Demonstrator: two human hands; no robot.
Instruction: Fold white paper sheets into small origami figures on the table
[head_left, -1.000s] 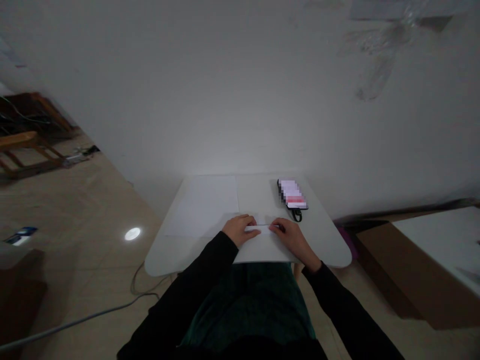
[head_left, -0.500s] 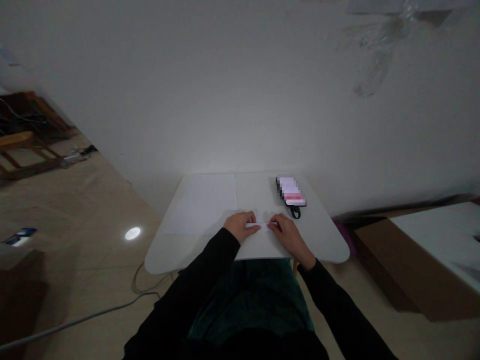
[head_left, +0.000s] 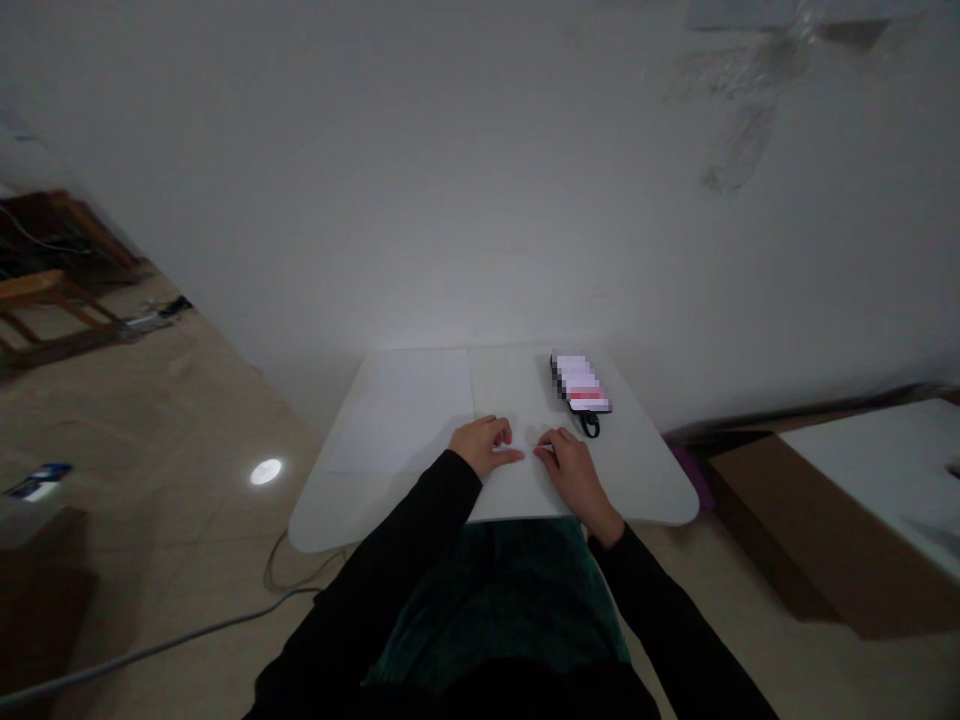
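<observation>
A small folded piece of white paper (head_left: 517, 449) lies between my two hands near the table's front edge, hard to tell from the white tabletop. My left hand (head_left: 486, 446) has thumb and fingers closed on its left end. The thumb and fingertips of my right hand (head_left: 568, 467) pinch its right end. Large white sheets (head_left: 405, 405) lie flat on the table to the left, just beyond my left hand.
The white table (head_left: 637, 470) stands against a grey wall. A phone (head_left: 582, 384) with a black strap loop lies at its back right. A cardboard box (head_left: 832, 540) is on the right, a wooden stool (head_left: 45, 290) far left, and a cable (head_left: 187, 630) on the floor.
The strip of paper between my hands shows less distinctly than before. My right hand has shifted very slightly; my left hand keeps nearly the same place.
</observation>
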